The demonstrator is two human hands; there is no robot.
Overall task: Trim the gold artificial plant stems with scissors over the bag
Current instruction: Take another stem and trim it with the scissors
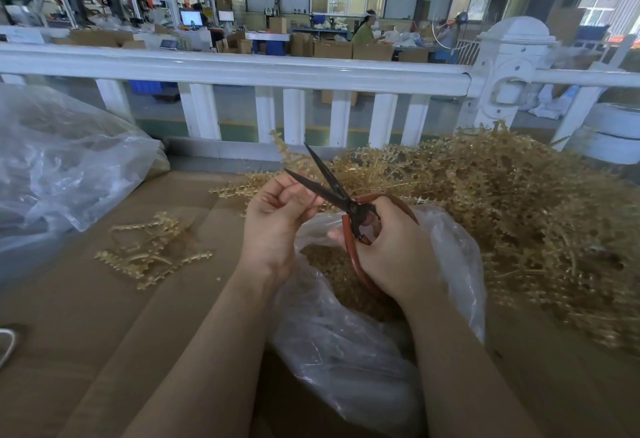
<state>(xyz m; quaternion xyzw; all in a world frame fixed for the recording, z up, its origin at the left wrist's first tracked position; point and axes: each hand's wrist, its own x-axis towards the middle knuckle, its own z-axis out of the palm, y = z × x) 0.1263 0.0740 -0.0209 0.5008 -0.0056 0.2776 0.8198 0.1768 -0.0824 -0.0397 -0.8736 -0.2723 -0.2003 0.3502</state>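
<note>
From up here, my right hand (391, 247) has its fingers curled round the red loop handles of the black-bladed scissors (332, 192), blades spread wide and pointing far and left. My left hand (277, 216) sits just left of the pivot, fingers pinched on a thin gold plastic stem (294, 157) that runs far-and-up from my fist, passing between the open blades. That is the relation that matters: the stem crosses the blade gap, above the mouth of the clear plastic bag (457, 264) near me. The big gold stem heap (519, 202) lies right; a few gold pieces (152, 254) lie left on the brown cardboard counter (69, 333).
</note>
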